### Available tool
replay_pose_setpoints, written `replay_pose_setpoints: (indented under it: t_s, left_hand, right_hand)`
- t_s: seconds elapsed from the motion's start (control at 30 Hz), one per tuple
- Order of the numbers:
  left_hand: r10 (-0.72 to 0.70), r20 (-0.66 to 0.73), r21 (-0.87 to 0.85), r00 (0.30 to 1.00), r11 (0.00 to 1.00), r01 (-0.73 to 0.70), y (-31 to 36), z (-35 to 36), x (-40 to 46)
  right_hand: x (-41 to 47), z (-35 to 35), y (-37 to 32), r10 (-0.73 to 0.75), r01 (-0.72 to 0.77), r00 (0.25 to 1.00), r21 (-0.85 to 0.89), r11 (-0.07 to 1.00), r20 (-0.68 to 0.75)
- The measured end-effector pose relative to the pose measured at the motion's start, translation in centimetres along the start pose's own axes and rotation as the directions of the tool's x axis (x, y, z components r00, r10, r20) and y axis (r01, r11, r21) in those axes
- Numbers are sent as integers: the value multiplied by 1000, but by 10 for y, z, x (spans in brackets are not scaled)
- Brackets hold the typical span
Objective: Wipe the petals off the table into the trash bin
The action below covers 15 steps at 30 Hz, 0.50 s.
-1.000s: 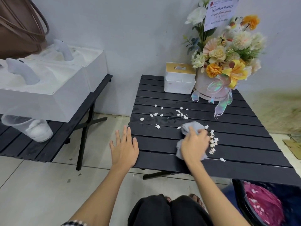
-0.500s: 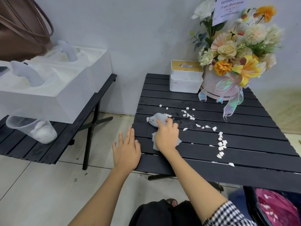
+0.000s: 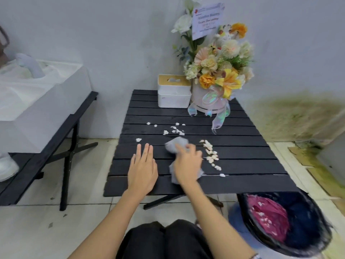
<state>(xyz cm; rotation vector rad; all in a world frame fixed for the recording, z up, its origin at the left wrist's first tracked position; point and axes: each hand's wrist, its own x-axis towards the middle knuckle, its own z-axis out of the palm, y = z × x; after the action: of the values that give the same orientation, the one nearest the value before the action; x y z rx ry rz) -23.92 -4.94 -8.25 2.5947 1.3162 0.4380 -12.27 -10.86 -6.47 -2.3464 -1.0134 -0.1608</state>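
Because the table was made of dark slats with narrow gaps between them, a risk was that small petals would drop through to the floor if the cloth was dragged across the slats too slowly or pressed too lightly. A fast, wide sweep carried the opposite danger, as it could flick the loose line of petals past the table's near edge and wide of the trash bin, which stood on the floor below the near right corner. The bin's opening sat partly under the table edge, so anything pushed off further left would likely have missed it. The flower arrangement at the back could also have shed more if the table was jolted. The right hand lay on top of the grey cloth with its fingers curled over and bunching it, though motion blur hid the exact grip. A curved line of petals lay just to the right of that hand, close to the fingers but apart from them, trailing toward the near right edge. A second scatter of petals lay beyond the cloth toward the back, and one petal sat just beyond the fingertips of the left hand. That hand rested flat on the table with straight fingers held close together, holding nothing.
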Motion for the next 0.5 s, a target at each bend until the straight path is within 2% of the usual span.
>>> replay_pose_setpoints:
  t_s: [0.03,0.1,0.2,0.33,0.43,0.5]
  left_hand:
    - [-8,29,-64,1000,998,10,10,4,2]
    - [-16,79,-120,997,992,25,15,13,4]
    - [1,74,-21,997,1000,1,9,21,0]
    - [-10,56,-20,998,1000,11,13,22,2]
    - [-32,42,16,999,999,32,14,24,2]
    - [-82,11,24,997,996,82,23,23,9]
  right_hand:
    - [-7,3,-1,-3,2,999,4,1000,48]
    - [-16,4,13,-43,44,998,-30,999,51]
    - [-7,-3,54,-88,93,995,-89,992,52]
    - [14,-24,112,36,-44,998,-161,986,-53]
    - [26,-33,141,152,-160,985,-97,982,-82]
    - [35,-36,137,197,-198,979,-7,980,-53]
